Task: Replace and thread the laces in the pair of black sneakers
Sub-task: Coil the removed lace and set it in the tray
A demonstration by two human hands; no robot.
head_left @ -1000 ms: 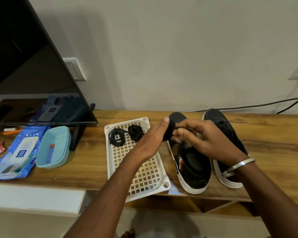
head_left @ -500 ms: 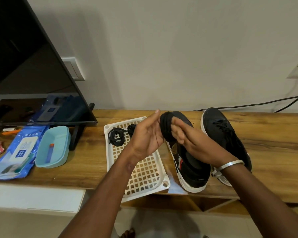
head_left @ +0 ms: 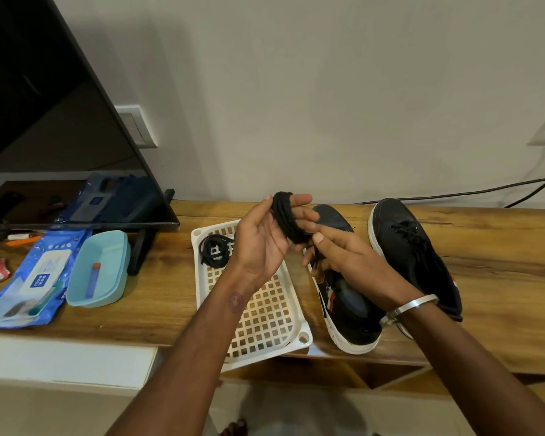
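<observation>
A coil of black lace [head_left: 288, 221] is wound round the fingers of my left hand [head_left: 258, 243], which is raised palm-up over the white lattice tray [head_left: 265, 325]. My right hand [head_left: 353, 262] sits just below the coil and pinches a strand hanging from it. A second black lace [head_left: 213, 251] lies bundled in the tray's far left corner. The unlaced black sneaker [head_left: 350, 313] stands right of the tray, partly hidden by my right hand. Further right stands the other black sneaker [head_left: 412, 247], with laces in it.
Everything rests on a wooden table [head_left: 501, 262] against a wall. A tilted TV screen [head_left: 44, 121] fills the left. A light blue tub [head_left: 98, 272] and a blue wipes pack [head_left: 35, 278] lie left of the tray. A black cable [head_left: 453, 193] runs along the wall.
My left hand has turned palm-up and risen with the lace coil on its fingers. My right hand has dropped from the coil's top to a strand below it.
</observation>
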